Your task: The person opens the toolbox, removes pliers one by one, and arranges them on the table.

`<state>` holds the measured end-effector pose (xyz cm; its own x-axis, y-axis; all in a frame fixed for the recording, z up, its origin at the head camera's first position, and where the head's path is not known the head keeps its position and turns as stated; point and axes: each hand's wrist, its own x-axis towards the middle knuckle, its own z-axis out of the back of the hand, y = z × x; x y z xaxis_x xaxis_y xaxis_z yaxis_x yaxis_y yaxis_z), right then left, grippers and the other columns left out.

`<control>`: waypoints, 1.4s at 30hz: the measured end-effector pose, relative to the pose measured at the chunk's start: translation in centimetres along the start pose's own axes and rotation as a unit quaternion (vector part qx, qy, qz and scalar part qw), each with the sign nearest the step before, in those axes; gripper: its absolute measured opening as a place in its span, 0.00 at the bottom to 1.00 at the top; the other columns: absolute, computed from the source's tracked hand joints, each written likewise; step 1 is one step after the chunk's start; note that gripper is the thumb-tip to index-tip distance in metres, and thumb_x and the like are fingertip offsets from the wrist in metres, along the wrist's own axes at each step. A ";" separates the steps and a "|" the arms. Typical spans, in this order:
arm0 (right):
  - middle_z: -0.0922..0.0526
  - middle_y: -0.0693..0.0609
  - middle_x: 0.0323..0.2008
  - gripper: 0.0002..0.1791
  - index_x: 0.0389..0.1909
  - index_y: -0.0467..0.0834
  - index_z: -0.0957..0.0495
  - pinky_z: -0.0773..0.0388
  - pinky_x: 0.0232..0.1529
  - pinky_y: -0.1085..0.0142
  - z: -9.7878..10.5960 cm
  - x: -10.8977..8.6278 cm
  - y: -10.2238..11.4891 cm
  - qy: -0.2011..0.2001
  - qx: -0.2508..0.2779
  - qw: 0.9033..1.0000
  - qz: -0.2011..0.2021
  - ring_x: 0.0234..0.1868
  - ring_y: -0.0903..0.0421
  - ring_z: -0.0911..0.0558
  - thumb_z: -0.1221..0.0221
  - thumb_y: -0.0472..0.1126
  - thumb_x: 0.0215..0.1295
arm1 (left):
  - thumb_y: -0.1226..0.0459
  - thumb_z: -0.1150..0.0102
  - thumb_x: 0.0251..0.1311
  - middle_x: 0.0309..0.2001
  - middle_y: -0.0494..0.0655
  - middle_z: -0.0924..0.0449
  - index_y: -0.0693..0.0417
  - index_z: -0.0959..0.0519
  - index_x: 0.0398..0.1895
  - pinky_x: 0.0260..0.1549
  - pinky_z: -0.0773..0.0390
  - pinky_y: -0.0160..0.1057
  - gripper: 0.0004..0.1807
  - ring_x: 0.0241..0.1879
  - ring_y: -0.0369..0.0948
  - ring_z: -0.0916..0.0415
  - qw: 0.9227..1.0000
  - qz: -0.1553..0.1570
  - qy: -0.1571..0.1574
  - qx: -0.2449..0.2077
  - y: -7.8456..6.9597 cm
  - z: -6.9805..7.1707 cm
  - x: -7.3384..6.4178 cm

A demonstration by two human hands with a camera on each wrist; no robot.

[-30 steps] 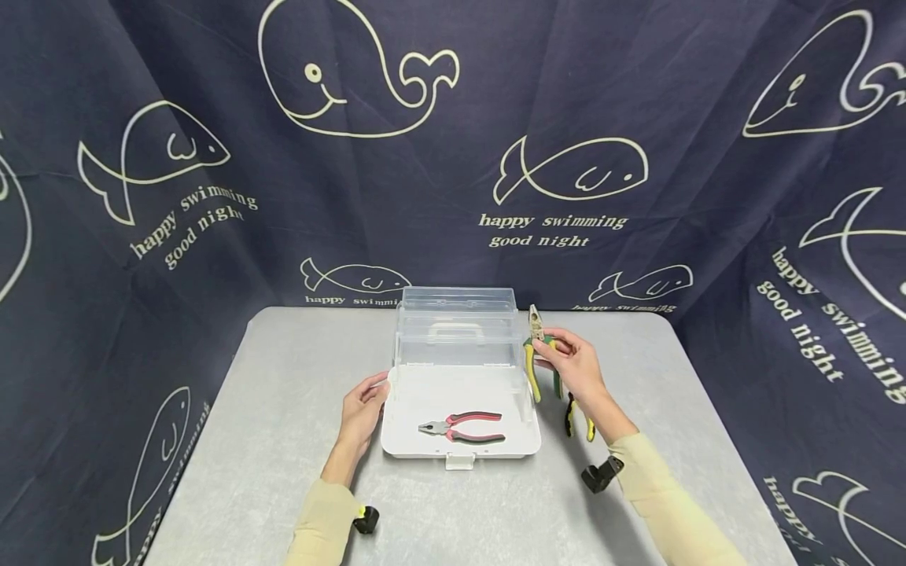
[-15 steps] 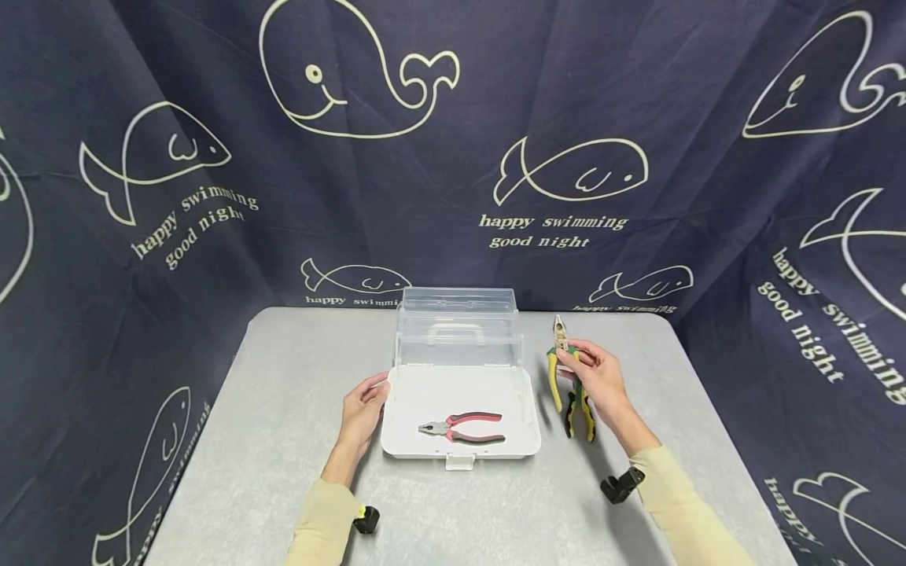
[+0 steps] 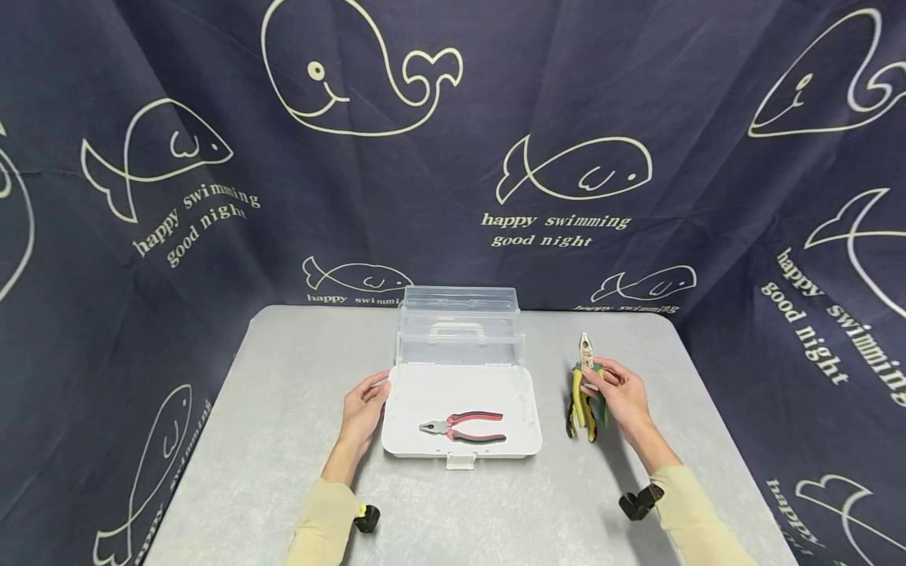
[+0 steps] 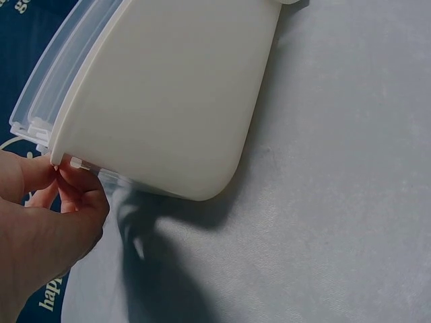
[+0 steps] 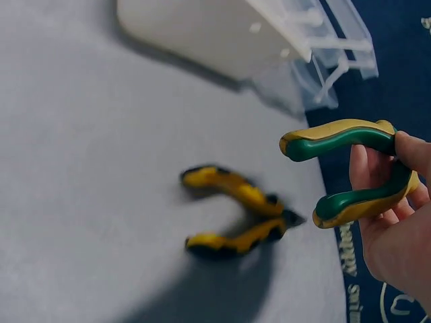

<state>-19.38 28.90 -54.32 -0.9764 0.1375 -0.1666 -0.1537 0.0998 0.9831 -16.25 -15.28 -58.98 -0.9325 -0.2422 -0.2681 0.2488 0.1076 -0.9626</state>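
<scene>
In the head view my left hand (image 3: 362,413) is at the left side of an open white toolbox (image 3: 425,389). The left wrist view has its thumb and fingers pinching the box's rim (image 4: 59,145) at a back corner. My right hand (image 3: 624,397) grips combination pliers (image 3: 587,355) with yellow-and-green handles near the pivot, nose pointing away from me. These are held above the table, over smaller black-and-yellow pliers (image 5: 246,192) that lie on it with handles spread. Inside the toolbox lie red-and-black combination pliers (image 3: 463,428), nose to the left.
Tipped back behind the box stands its clear lid (image 3: 460,303), with a handle. A white latch (image 3: 460,461) juts from the front. The grey table (image 3: 297,377) meets a dark blue cloth (image 3: 453,196) printed with fish at its back edge.
My right hand has moved right and toward me with the yellow-and-green pliers, from beside the box to over the black-and-yellow pliers. My left hand has stayed at the box.
</scene>
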 end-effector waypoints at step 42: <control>0.16 0.32 0.46 0.24 0.54 0.30 0.18 0.21 0.35 0.60 6.9 -0.6 -4.6 -0.103 -0.431 0.896 -0.022 0.42 0.41 0.17 0.31 0.44 0.65 | 0.65 0.40 0.72 0.45 0.50 0.14 0.60 0.20 0.63 0.35 0.21 0.30 0.18 0.38 0.35 0.21 1.000 -0.002 0.003 0.006 0.0 0.1 -0.2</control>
<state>-17.05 35.14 -59.27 -0.9312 0.3407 -0.1294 -0.3384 -0.6768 0.6538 -16.03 -15.33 -58.90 -0.9348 -0.2376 -0.2640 0.2481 0.0951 -0.9641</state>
